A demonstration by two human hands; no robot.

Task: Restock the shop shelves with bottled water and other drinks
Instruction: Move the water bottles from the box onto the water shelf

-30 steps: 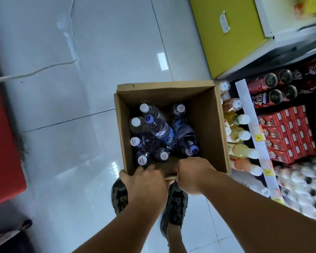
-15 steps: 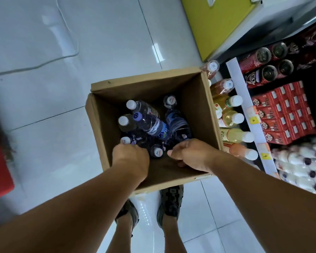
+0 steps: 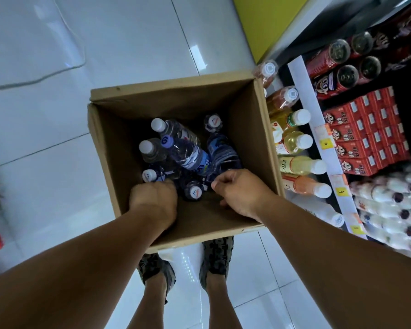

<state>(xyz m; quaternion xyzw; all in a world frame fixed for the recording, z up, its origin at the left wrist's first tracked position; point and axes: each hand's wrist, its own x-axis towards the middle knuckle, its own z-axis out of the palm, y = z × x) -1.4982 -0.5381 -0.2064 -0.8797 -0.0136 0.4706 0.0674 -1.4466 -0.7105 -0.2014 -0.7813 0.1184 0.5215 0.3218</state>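
Note:
An open cardboard box (image 3: pixel 171 91) stands on the floor in front of my feet. Several clear water bottles (image 3: pixel 183 148) with white caps lie and stand inside it, crowded toward its left and middle. Both of my hands reach into the box from the near side. My left hand (image 3: pixel 154 200) is curled down over a bottle at the near left, beside a white cap (image 3: pixel 149 175); its fingertips are hidden. My right hand (image 3: pixel 242 193) has its fingers curled around the end of a lying bottle (image 3: pixel 223 153) in the middle.
Right of the box, a low shelf (image 3: pixel 318 129) carries juice bottles (image 3: pixel 297 141), red cartons (image 3: pixel 365 134), red cans (image 3: pixel 330 58) and white bottles (image 3: pixel 389 198). A yellow panel (image 3: pixel 266 20) stands beyond. White floor tiles (image 3: pixel 105 43) with a cable (image 3: pixel 45 77) lie left; my shoes (image 3: pixel 214 255) stand below the box.
My hands left the box's near rim and went down inside onto the bottles. The view has closed in on the box, which now sits nearer my feet.

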